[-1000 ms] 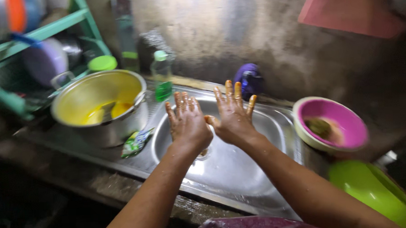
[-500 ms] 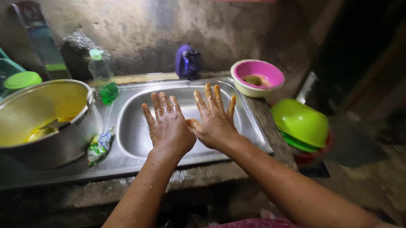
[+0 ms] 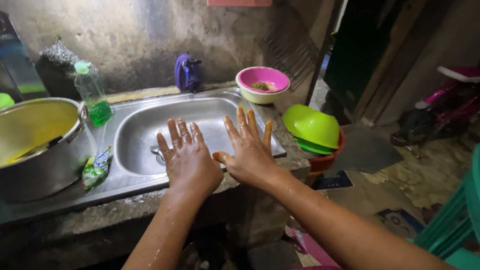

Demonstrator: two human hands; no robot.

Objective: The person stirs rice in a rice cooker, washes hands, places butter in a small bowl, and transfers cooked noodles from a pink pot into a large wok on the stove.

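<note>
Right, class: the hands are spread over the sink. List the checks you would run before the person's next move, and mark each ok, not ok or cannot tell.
1. Left hand empty, fingers spread: ok.
2. Right hand empty, fingers spread: ok.
3. Hands and forearms wet, so grip may slip: not ok.
4. Sink basin free of dishes under the hands: ok.
5. Water running from a tap: cannot tell, no tap in view.
6. Soap bottle upright on the ledge beside the big metal pot: ok.
</note>
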